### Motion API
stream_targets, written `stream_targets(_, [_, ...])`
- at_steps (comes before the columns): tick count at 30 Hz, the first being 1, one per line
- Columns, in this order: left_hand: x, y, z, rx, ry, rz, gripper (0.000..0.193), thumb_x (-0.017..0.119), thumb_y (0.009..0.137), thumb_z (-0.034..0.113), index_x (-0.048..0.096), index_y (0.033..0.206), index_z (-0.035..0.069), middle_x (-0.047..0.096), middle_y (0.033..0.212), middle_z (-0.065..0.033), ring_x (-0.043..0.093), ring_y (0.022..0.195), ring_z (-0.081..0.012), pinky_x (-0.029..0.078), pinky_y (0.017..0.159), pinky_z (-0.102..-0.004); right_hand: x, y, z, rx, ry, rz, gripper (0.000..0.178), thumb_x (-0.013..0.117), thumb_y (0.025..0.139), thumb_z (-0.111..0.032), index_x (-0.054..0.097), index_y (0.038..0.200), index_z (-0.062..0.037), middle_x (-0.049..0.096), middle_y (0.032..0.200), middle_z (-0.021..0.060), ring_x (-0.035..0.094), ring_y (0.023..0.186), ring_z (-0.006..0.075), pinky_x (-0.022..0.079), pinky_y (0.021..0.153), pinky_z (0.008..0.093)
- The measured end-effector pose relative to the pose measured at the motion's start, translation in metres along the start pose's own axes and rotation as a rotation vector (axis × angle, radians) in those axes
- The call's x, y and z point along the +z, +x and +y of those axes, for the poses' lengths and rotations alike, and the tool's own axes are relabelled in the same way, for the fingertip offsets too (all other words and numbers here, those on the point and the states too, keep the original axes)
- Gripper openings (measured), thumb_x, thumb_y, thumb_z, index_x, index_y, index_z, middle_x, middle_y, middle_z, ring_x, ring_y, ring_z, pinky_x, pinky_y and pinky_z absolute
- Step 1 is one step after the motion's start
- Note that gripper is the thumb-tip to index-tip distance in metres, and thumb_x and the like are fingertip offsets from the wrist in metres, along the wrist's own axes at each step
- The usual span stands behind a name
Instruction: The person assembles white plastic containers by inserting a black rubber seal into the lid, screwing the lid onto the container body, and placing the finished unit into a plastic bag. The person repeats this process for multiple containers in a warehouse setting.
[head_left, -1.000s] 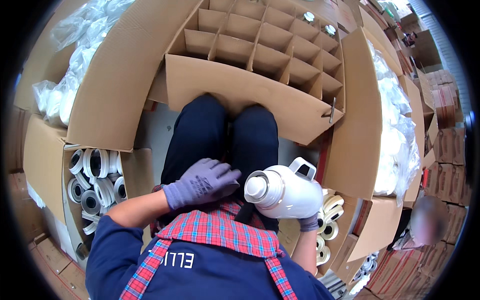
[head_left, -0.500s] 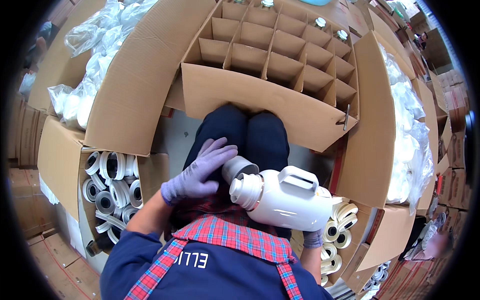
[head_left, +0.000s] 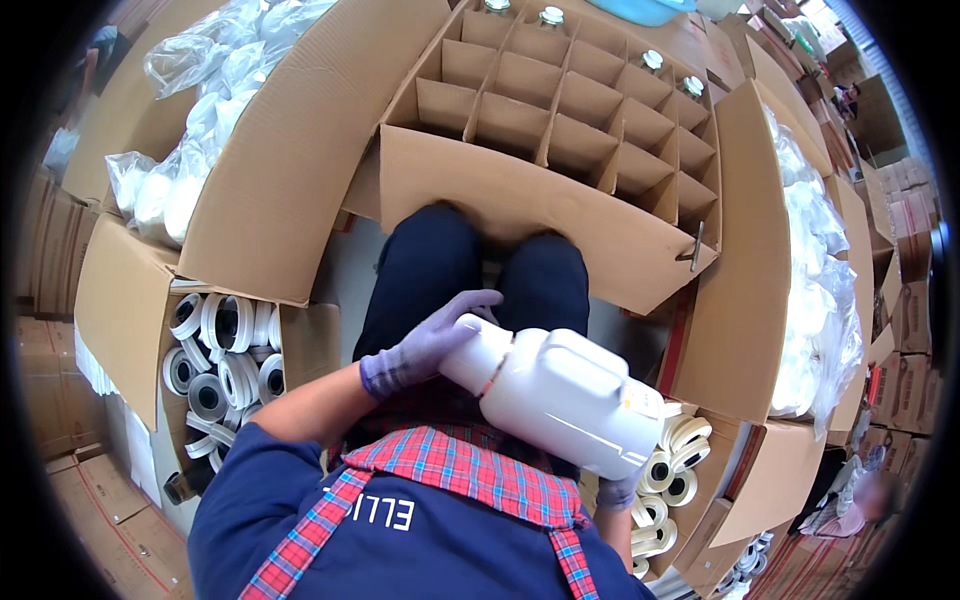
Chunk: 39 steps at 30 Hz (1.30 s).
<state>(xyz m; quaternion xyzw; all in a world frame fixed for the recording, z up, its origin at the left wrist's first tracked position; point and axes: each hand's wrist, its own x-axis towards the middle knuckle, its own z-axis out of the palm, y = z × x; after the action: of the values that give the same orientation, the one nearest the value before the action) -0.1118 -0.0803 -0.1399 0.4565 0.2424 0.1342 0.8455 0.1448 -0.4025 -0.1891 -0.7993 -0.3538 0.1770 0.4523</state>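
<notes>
Brown cartons (head_left: 100, 500) stand around a big divided carton (head_left: 520, 190). On the near side of the divided carton, a white vacuum flask (head_left: 575, 400) is tipped over the person's lap (head_left: 420, 285). The left hand (head_left: 422, 350) is wrapped around its white cup lid (head_left: 482, 355), and the right hand (head_left: 618, 490), partly hidden, holds its bottom.

Divided carton (head_left: 520, 210) up front, flap toward the camera; four silvery-topped vessels (head_left: 652, 60) in its far cells, metal rod (head_left: 697, 247) at the near right corner. Blue basin (head_left: 640, 8) beyond, cut off by the frame. Bagged white pieces left (head_left: 170, 195) and right (head_left: 802, 320). White/grey ring parts (head_left: 208, 397) boxed lower left, cream ones (head_left: 688, 440) lower right. Stacked cartons (head_left: 905, 310) and a co-worker (head_left: 848, 500) far right.
</notes>
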Motion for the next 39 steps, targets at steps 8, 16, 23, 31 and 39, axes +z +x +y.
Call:
stream_targets(8, [0.017, -0.024, 0.073, 0.882, 1.338, -0.253, 0.067, 0.083, 0.076, 0.043, 0.060, 0.135, 0.020, 0.049, 0.137, -0.0290, 0.061, 0.115, -0.0412, 0.054, 0.093, -0.0436, 0.035, 0.111, -0.128, -0.175, 0.229, -0.148, 0.052, 0.065, 0.094, -0.020, 0.050, 0.139, 0.0016, 0.061, 0.128, 0.0142, 0.060, 0.115, 0.0267, 0.047, 0.100, 0.0388])
stream_targets(16, [-0.004, -0.056, -0.043, 0.445, 0.609, -0.079, 0.076, 0.081, 0.082, 0.030, 0.045, 0.143, 0.001, 0.051, 0.140, -0.0192, 0.048, 0.134, -0.0339, 0.038, 0.114, -0.0442, -0.010, 0.137, -0.157, -0.271, 0.056, -0.272, 0.051, 0.063, 0.095, -0.021, 0.052, 0.138, 0.0045, 0.063, 0.127, 0.0157, 0.061, 0.114, 0.0280, 0.047, 0.101, 0.0397])
stream_targets(23, [-0.072, -0.146, 0.004, 0.301, 0.923, 1.130, 0.031, 0.069, 0.085, 0.020, 0.069, 0.110, 0.002, 0.068, 0.104, -0.0192, 0.065, 0.097, -0.0366, 0.053, 0.087, -0.0421, 0.109, 0.169, -0.277, -0.883, -0.478, -0.539, 0.042, 0.072, 0.082, -0.012, 0.063, 0.120, 0.0044, 0.065, 0.093, 0.0193, 0.060, 0.087, 0.0382, 0.049, 0.079, 0.0450])
stream_targets(31, [-0.251, -0.249, -0.146, -0.948, 0.986, 1.045, 0.080, 0.076, 0.076, 0.046, 0.049, 0.137, 0.001, 0.066, 0.123, -0.0257, 0.063, 0.118, -0.0349, 0.049, 0.100, -0.0414, 0.077, 0.173, -0.220, -0.587, -0.137, -0.358, 0.040, 0.061, 0.084, 0.000, 0.062, 0.124, 0.0059, 0.066, 0.119, 0.0203, 0.065, 0.108, 0.0317, 0.049, 0.096, 0.0374])
stream_targets(39, [-0.291, -0.154, 0.013, -0.158, 1.324, 1.021, 0.081, 0.074, 0.081, 0.046, 0.045, 0.141, 0.000, 0.058, 0.130, -0.0225, 0.057, 0.120, -0.0331, 0.047, 0.100, -0.0422, 0.060, 0.168, -0.211, -0.744, -0.168, -0.268, 0.036, 0.072, 0.083, -0.015, 0.066, 0.117, -0.0062, 0.066, 0.115, 0.0152, 0.062, 0.106, 0.0361, 0.050, 0.091, 0.0450])
